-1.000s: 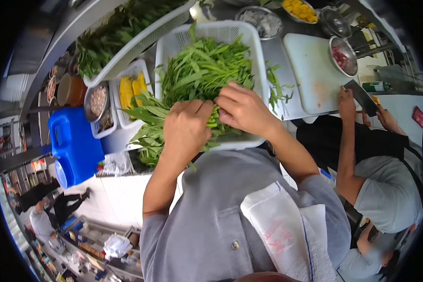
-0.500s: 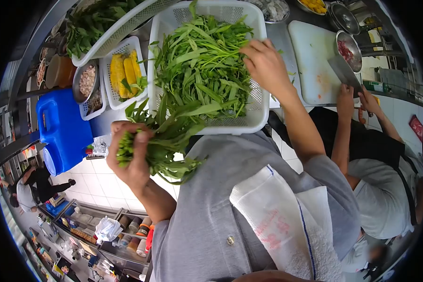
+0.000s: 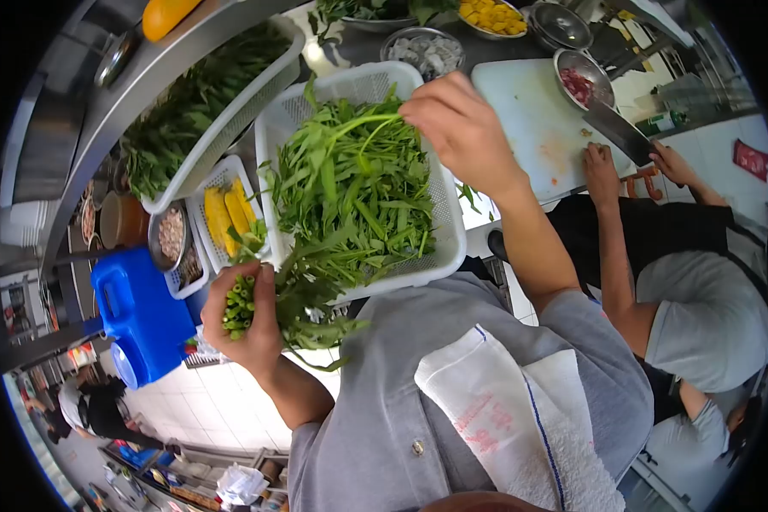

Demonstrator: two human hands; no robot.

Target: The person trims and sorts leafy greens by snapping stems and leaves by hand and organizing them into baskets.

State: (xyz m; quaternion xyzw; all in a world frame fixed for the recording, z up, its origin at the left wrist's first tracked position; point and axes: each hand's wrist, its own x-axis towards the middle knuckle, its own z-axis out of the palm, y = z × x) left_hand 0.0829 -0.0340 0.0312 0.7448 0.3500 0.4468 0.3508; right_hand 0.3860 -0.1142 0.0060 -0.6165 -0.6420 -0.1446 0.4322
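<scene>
Greens bunch (image 3: 305, 309) crosswise, leafy end rightward

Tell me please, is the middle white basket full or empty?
Partly full: leafy greens heap inside the white basket, while its inner wall shows bare along the right.

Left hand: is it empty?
No, the left hand is closed around a bunch of green stems.

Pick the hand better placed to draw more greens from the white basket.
Right, I'd say. The right hand is over the white basket, pinching only a few stems; the left hand is full, wrapped around a thick bunch.
</scene>
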